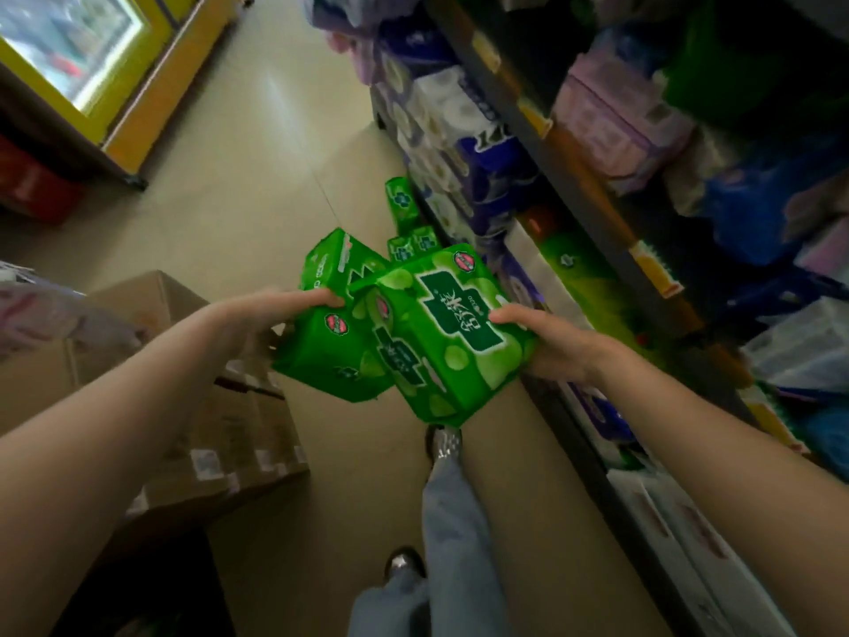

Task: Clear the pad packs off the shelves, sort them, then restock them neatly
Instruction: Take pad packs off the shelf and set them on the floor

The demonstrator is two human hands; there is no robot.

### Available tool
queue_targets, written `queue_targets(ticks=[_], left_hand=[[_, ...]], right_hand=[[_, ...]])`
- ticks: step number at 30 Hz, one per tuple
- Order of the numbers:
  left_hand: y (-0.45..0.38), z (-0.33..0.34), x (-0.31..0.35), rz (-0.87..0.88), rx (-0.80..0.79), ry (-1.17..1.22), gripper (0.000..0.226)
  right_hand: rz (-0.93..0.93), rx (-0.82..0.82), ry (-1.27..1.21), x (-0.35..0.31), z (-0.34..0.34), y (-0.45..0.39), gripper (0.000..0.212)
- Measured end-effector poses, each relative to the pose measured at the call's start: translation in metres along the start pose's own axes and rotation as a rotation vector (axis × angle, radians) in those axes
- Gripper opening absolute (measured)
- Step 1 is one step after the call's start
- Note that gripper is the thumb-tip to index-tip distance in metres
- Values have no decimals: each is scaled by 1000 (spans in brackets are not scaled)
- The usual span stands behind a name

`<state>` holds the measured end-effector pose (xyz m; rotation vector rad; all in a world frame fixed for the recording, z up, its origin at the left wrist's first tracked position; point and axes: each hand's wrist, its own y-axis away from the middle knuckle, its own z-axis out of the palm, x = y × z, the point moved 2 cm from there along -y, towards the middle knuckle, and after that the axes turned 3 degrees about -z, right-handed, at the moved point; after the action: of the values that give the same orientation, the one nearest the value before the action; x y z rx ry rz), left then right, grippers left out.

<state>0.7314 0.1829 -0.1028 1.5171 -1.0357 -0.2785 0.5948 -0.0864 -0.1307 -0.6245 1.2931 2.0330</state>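
Now my left hand (271, 314) grips a green pad pack (331, 356) at its nine o'clock edge, fingers curled over; my right hand (546, 342) pinches an overlapping pack (450, 333) at three o'clock. Further off, at twelve o'clock, more green packs (406, 232) stand on the floor (257, 186) beside the shelves (592, 186).

Open floor (257, 186) is running ahead between cardboard boxes (193, 406) crowding the left and packed shelves (597, 213) — green packs (404, 223) are sitting at their foot.
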Motion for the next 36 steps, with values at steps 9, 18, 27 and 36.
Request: queue_targets(ticks=[9, 18, 27, 36], left_hand=[[-113, -75, 42, -78, 281, 333, 63], [-253, -161, 59, -15, 279, 311, 41], [-487, -214, 36, -10, 323, 196, 58], [-620, -204, 20, -6, 178, 148, 68]], right_hand=[[113, 452, 154, -63, -54, -181, 65], [221, 676, 569, -74, -82, -374, 77], [135, 643, 1202, 9, -129, -638, 84], [202, 601, 1691, 83, -168, -739, 40]])
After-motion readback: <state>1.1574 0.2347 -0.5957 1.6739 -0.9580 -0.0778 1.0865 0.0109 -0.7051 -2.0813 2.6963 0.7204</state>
